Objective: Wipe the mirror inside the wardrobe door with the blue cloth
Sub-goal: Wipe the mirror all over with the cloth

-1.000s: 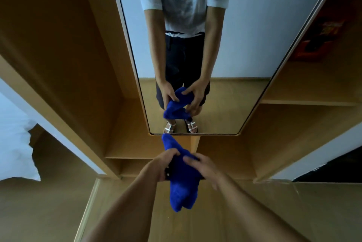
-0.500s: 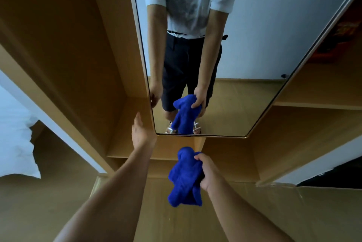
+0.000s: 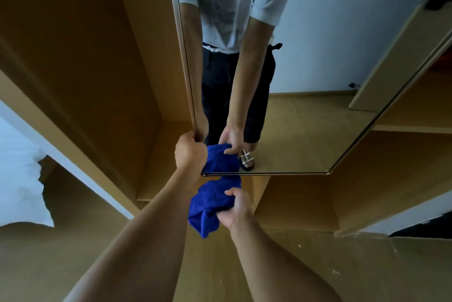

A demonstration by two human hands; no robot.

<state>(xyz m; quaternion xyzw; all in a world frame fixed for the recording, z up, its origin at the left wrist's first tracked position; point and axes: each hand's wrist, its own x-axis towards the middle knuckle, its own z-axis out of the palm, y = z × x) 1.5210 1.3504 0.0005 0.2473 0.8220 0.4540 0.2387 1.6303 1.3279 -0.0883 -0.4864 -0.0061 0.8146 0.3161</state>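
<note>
a pale wooden wardrobe (image 3: 102,62) stood open over a wood floor, its mirror (image 3: 318,69) hanging on the inside of the door; no brand, label or writing could be read anywhere. half a second before, the left hand (image 3: 189,153) had reached open toward the mirror's edge; now it curled round the lower left edge of the frame. the right hand (image 3: 236,211) gripped the blue cloth (image 3: 208,206), a crumpled deep-blue plush bundle held just below the mirror's bottom edge, not visibly touching the glass.

Mirror (image 3: 305,81) glass open; wardrobe shelves (image 3: 413,128) flank right.
</note>
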